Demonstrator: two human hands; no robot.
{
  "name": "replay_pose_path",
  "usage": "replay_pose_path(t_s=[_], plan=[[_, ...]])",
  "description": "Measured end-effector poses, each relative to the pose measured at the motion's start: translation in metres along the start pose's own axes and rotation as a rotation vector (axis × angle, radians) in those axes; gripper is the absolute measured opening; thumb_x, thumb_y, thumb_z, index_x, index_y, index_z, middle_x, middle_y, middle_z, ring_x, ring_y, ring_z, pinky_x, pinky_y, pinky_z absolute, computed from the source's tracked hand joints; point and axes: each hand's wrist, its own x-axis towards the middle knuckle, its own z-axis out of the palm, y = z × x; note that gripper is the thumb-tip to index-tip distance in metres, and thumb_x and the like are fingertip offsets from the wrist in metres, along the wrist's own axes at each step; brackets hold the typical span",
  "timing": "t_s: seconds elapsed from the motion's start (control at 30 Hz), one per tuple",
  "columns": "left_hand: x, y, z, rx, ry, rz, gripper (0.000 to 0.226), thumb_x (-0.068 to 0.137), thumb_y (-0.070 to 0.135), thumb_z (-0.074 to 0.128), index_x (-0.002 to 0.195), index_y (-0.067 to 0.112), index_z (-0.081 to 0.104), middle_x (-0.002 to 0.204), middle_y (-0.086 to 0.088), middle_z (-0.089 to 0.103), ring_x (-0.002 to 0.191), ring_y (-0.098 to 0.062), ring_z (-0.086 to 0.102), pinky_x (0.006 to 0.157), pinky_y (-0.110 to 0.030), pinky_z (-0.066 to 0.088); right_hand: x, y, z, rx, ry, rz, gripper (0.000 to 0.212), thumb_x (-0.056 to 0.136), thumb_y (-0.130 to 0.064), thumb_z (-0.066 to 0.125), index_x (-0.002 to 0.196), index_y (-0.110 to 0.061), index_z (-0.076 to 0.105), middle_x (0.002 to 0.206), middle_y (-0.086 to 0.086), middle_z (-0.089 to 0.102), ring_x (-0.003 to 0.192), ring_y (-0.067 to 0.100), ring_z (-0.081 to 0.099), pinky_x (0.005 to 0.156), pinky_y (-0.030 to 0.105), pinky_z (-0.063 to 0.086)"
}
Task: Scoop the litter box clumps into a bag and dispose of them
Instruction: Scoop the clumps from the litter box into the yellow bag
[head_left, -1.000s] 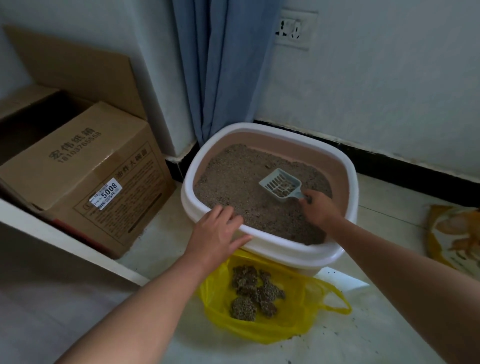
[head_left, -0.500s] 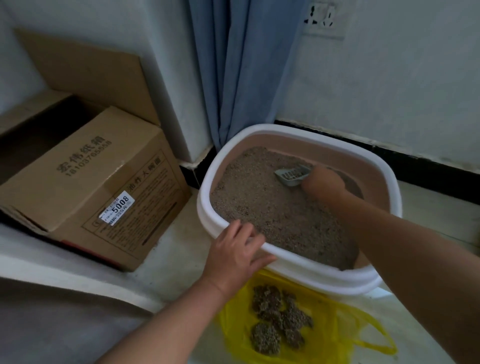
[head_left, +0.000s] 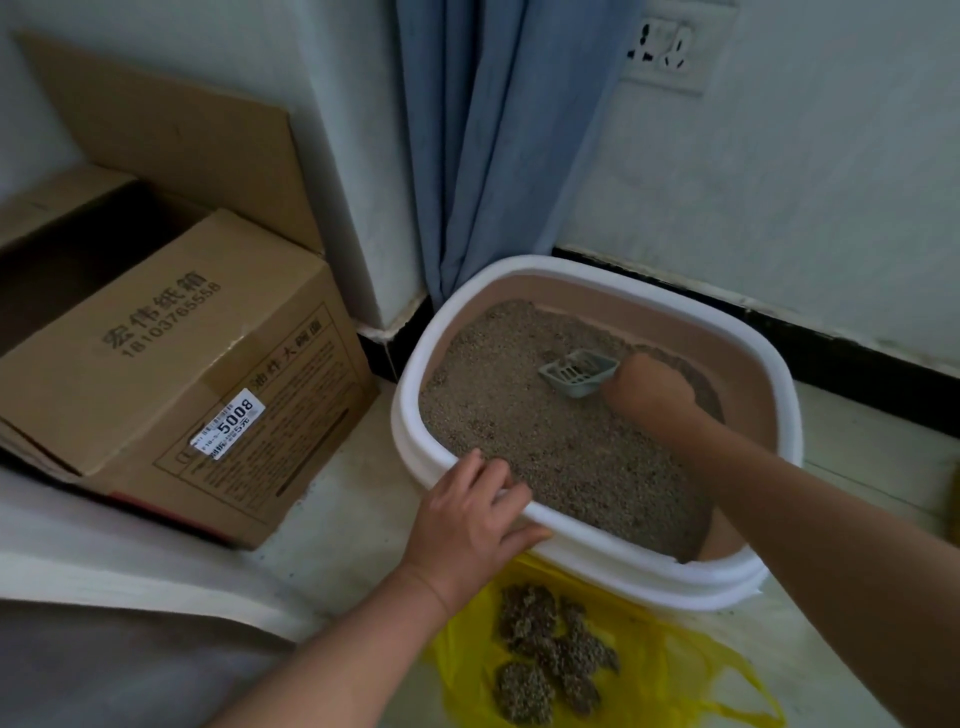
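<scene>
Right hand (head_left: 649, 392) holds scoop (head_left: 579, 371) in litter box (head_left: 415, 395); left hand (head_left: 470, 530) grips rim.

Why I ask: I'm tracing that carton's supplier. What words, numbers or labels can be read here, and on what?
"宏伟纸箱": printed on the top of the cardboard box.
"18103765558": directly under those characters, same top face.
"5008": on the white sticker on the box's side.
The sticker's smaller print and the printed panel on the box's side are too blurred to read.
The litter box, scoop and yellow bag show no text.
</scene>
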Motion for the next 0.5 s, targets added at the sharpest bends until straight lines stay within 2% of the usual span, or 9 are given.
replay_pose_path(t_s=[0.1,0.2,0.3,0.37,0.5], plan=[[0.000,0.000,0.001,-0.004,0.000,-0.001,0.041,0.092,0.060,0.059,0.092,0.019,0.065,0.088,0.001,0.054,0.088,-0.024,0.056,0.097,-0.043,0.051,0.005,-0.011,-0.001,0.018,-0.009,0.003,0.013,0.096,-0.022,0.052,0.100,-0.009,0.052,0.088,0.008,0.061,0.079,0.025,0.064,0.067,0.036,0.054],[0.000,0.000,0.001,-0.017,0.005,-0.010,0.041,0.092,0.060,0.060,0.092,0.019,0.065,0.088,0.001,0.054,0.088,-0.023,0.056,0.098,-0.043,0.051,0.015,-0.029,-0.007,0.047,-0.035,-0.007,0.013,0.095,-0.016,0.052,0.092,-0.006,0.060,0.076,0.007,0.058,0.070,0.022,0.060,0.061,0.032,0.048],[0.000,0.000,0.000,-0.019,0.007,-0.013,0.040,0.091,0.059,0.061,0.091,0.019,0.064,0.088,0.002,0.053,0.088,-0.023,0.057,0.098,-0.043,0.052,0.024,-0.047,-0.007,0.068,-0.026,-0.022,0.018,0.095,-0.015,0.051,0.083,-0.007,0.061,0.072,0.007,0.055,0.067,0.021,0.056,0.060,0.033,0.045],[0.000,0.001,0.001,-0.019,0.015,-0.013,0.040,0.091,0.059,0.062,0.090,0.019,0.065,0.087,0.001,0.054,0.086,-0.023,0.057,0.098,-0.043,0.051,0.030,-0.059,0.000,0.117,-0.007,-0.019,0.015,0.094,-0.017,0.054,0.091,-0.006,0.063,0.075,0.006,0.056,0.075,0.024,0.060,0.064,0.034,0.048],[0.000,0.000,0.002,-0.024,0.033,-0.016,0.039,0.092,0.057,0.062,0.090,0.018,0.066,0.088,0.000,0.055,0.086,-0.023,0.056,0.100,-0.043,0.050,0.032,-0.078,0.019,0.234,-0.017,-0.014,0.020,0.097,-0.016,0.052,0.112,-0.006,0.060,0.097,0.010,0.060,0.093,0.028,0.063,0.073,0.036,0.051]])
